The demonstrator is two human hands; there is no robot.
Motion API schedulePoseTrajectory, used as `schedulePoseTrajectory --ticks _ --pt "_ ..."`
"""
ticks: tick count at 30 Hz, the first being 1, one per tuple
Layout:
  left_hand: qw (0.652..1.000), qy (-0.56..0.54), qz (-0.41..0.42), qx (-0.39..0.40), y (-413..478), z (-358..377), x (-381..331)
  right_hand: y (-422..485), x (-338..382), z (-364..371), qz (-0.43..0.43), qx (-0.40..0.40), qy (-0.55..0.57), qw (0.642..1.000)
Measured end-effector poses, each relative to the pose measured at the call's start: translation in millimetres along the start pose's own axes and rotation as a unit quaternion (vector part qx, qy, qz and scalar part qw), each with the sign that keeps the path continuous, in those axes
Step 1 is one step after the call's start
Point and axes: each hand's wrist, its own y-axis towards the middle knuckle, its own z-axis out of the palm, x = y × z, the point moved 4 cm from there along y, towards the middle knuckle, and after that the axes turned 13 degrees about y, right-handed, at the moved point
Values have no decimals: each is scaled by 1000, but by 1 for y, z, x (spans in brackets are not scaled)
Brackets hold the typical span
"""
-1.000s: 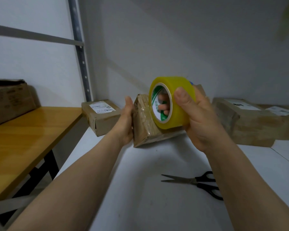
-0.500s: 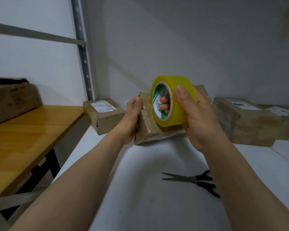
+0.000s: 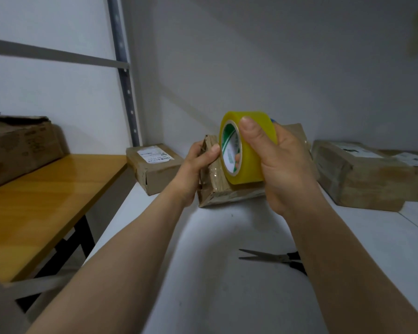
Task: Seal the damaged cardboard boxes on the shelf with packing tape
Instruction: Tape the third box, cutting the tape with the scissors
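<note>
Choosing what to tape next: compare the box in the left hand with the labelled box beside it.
The left hand grips the held box; the labelled box lies untouched. The held box is crumpled with glossy tape; the labelled box shows a white label. Both are brown cardboard on the shelf.

Dim, soft shadows, wide-angle bending at edges

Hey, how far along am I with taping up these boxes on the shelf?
Done: the middle box shows some glossy tape on its near end. In hand: your left hand grips that end while your right hand holds the yellow tape roll by it. Left: cutting with the scissors on the shelf, then the small labelled box and large right box.
</note>
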Motion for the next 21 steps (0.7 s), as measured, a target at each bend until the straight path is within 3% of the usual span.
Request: schedulePoseTrajectory --ticks 9,13,21 --pt "999 -6 -40 -37 -3 -1 -8 -24 -7 -17 47 -30 -57 997" --pt "999 4 -41 -30 -3 -1 -6 -40 -13 -28 87 17 -166 982" --pt "998 8 -55 -13 -1 -2 -8 -41 -29 -34 147 70 -184 969"
